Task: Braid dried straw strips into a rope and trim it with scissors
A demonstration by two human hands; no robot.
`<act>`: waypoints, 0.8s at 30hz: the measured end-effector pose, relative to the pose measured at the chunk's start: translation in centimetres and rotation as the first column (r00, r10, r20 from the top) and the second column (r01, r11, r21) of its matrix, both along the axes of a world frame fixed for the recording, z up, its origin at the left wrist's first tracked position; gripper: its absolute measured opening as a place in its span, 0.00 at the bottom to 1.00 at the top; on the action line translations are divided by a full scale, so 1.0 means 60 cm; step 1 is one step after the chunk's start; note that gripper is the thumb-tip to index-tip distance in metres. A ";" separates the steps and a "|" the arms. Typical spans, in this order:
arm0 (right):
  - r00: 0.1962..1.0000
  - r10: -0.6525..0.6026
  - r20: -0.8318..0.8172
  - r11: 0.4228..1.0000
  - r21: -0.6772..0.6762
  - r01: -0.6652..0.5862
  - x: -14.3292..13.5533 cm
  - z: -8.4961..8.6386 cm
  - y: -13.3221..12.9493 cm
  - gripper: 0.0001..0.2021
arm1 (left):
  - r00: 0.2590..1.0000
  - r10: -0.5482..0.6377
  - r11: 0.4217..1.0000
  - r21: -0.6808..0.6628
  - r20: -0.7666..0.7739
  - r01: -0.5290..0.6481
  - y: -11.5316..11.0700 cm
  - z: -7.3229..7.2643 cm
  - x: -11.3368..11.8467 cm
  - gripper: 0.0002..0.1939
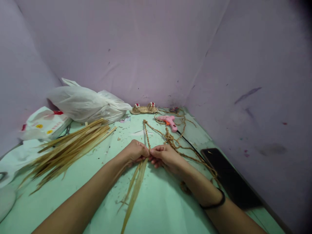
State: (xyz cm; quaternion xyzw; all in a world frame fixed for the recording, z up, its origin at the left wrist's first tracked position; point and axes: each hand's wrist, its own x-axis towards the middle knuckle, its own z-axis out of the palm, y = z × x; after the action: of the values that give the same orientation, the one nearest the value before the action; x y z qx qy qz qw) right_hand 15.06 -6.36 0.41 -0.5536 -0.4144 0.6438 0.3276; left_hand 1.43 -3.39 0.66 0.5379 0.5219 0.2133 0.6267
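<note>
A thin braided straw cord runs down to my two hands, which meet at its lower end. My left hand is closed in a pinch on the cord. Fingertips of my right hand pinch the same spot from the right, thumb on top. Below the fingers hang loose flat dry leaf strips, spreading toward the front edge. The braid goes up to a bend, then slopes right into a loose tangle of finished cord beside my right hand. The exact crossing of strands is hidden by my fingers.
Left lies a bundle of dry leaf strips, with a white plastic bag and a white box behind. A pink glue gun, a decorated straw piece and a dark phone-like slab are on the green surface.
</note>
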 end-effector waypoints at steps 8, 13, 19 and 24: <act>0.995 -0.052 0.089 0.993 0.114 0.042 0.002 -0.009 0.006 0.07 | 0.950 -0.140 0.986 0.047 -0.278 0.159 0.002 0.028 -0.018 0.04; 0.996 -0.087 -0.023 0.996 0.018 0.088 0.000 -0.007 0.004 0.03 | 0.813 -0.061 0.912 0.298 -0.578 0.280 -0.035 0.037 0.006 0.08; 0.994 -0.102 -0.051 0.995 0.002 0.102 0.003 -0.019 0.006 0.04 | 0.601 0.085 0.742 0.453 -0.795 0.494 -0.085 0.032 0.041 0.13; 0.986 -0.011 -0.168 1.000 0.019 0.014 0.010 -0.019 0.006 0.08 | 0.830 0.031 0.857 0.442 -0.557 0.264 -0.043 0.042 0.016 0.10</act>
State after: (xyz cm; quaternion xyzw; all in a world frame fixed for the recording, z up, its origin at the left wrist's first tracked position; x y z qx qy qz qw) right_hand 15.64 -6.03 -0.73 -0.4965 -0.3885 0.6818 0.3710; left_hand 2.37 -5.99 3.18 0.7517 0.5694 0.1392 0.3023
